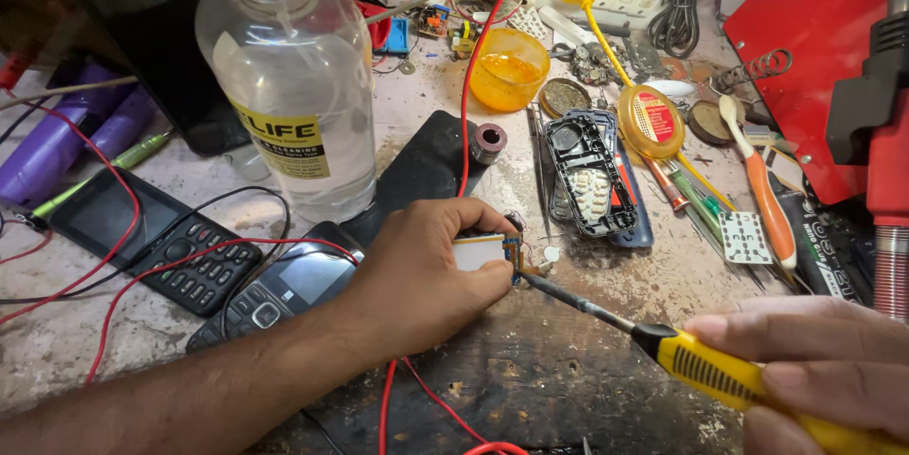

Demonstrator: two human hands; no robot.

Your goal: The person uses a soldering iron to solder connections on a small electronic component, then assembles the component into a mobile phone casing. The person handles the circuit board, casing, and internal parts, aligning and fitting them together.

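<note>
The small circuit board (485,251) lay near the middle of the bench, its long axis running roughly from nine to three o'clock, a pale panel on its face and a blue edge with fine wires at the three o'clock end. The left hand (426,270) was curled closed over it, thumb and fingers pinching it flat to the dark worn worktop (530,370). From four o'clock came the right hand (814,360), closed round the yellow-handled screwdriver (663,346), whose dark shaft pointed toward ten o'clock with the tip touching the board's blue end. Open bench lay at six o'clock; a red wire (464,133) ran off at twelve, a clear bottle (294,86) stood at eleven, an opened phone shell (592,176) sat at one, and two keypad phones (189,256) lay at nine.
</note>
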